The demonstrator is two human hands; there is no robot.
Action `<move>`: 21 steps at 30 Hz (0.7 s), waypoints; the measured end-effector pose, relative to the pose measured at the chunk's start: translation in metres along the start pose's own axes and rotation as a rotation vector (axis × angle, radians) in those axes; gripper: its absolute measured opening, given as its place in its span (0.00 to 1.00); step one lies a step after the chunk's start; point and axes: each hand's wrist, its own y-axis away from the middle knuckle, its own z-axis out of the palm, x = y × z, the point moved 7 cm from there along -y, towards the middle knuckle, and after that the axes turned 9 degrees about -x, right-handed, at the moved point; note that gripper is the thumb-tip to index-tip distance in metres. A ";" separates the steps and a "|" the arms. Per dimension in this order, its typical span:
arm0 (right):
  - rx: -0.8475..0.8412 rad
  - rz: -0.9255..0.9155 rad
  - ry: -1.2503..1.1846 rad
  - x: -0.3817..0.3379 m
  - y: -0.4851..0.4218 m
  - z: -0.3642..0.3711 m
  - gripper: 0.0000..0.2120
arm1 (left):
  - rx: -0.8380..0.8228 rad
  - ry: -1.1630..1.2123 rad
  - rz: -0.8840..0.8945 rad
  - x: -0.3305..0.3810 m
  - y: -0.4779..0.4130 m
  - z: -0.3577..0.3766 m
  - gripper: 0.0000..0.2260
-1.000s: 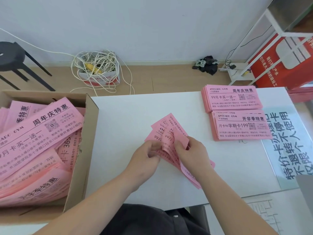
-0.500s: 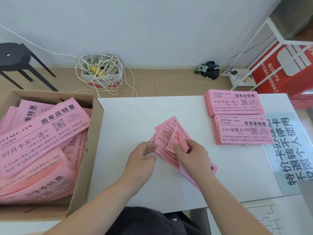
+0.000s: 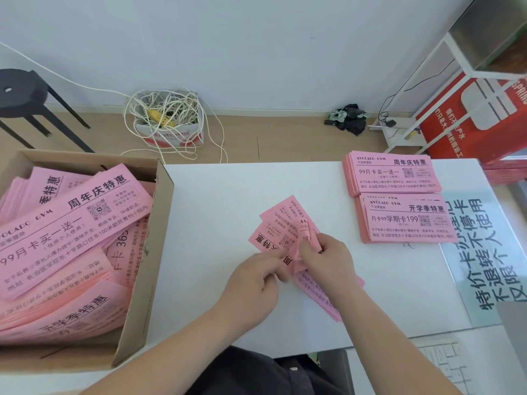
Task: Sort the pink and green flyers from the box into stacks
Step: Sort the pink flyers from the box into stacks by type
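Left hand (image 3: 256,277) pinches the fanned pink flyers (image 3: 281,223) at their near edge. Right hand (image 3: 328,260) pinches one curled flyer (image 3: 309,238). Far stack (image 3: 393,173) reads "AVOCADO GYM 周年庆特惠"; near stack (image 3: 405,220) reads "开学季特惠".

Fanned pink flyers (image 3: 281,223) at centre, more heaped in cardboard box (image 3: 142,280) left, two neat stacks (image 3: 393,178) right

Beside the smooth matt white table (image 3: 216,201), the box (image 3: 142,280) is rough brown cardboard; its flyers (image 3: 71,223) are thin matt pink paper (black print).
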 end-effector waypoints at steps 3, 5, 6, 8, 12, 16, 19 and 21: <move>-0.023 0.039 -0.051 0.005 0.000 -0.001 0.18 | 0.169 0.139 -0.305 -0.029 -0.006 -0.026 0.20; -0.026 0.036 -0.055 0.005 0.001 -0.001 0.18 | 0.150 0.265 -0.413 -0.032 -0.015 -0.032 0.16; -0.026 0.030 -0.054 0.004 0.002 -0.001 0.18 | 0.126 0.312 -0.446 -0.028 -0.019 -0.032 0.15; -0.018 0.015 -0.053 0.003 0.002 0.000 0.17 | 0.087 0.406 -0.483 -0.023 -0.028 -0.028 0.17; 0.008 0.013 -0.046 0.007 0.005 0.001 0.16 | -0.037 0.407 -0.478 -0.014 -0.036 -0.015 0.18; 0.016 0.029 -0.090 0.013 0.008 -0.005 0.17 | -0.163 0.346 -0.361 -0.002 -0.033 0.007 0.08; 0.008 0.043 -0.122 0.012 0.007 -0.009 0.17 | -0.099 0.273 -0.345 -0.006 -0.035 0.008 0.02; 0.016 0.036 -0.108 0.008 0.007 -0.010 0.17 | -0.012 0.231 -0.350 -0.012 -0.040 0.003 0.05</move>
